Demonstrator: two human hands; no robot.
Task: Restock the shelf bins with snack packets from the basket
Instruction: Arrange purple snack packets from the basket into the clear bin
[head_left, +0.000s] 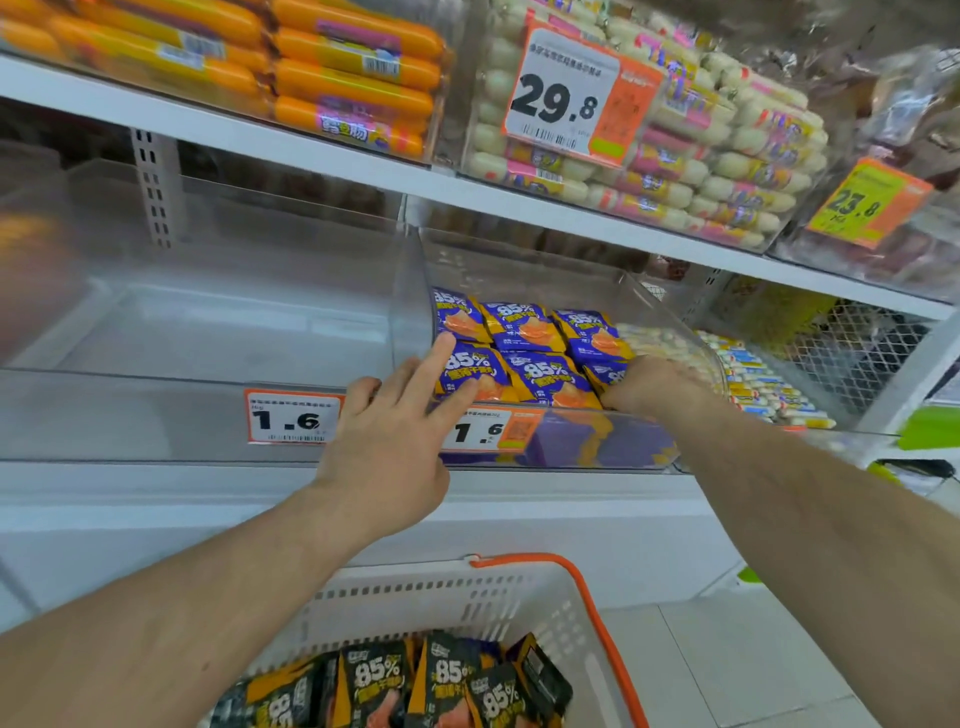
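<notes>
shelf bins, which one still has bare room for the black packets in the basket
The clear left bin, between the shelf upright and the divider, looks bare. The right bin is crowded: purple packets fill its front, with the left hand and right hand on them.

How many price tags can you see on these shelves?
4. Two white 1.6 tags sit on the lower bins' fronts: one left of the left hand, one partly behind it. A 29.8 tag and a 23.8 tag hang above. Others may be hidden.
</notes>
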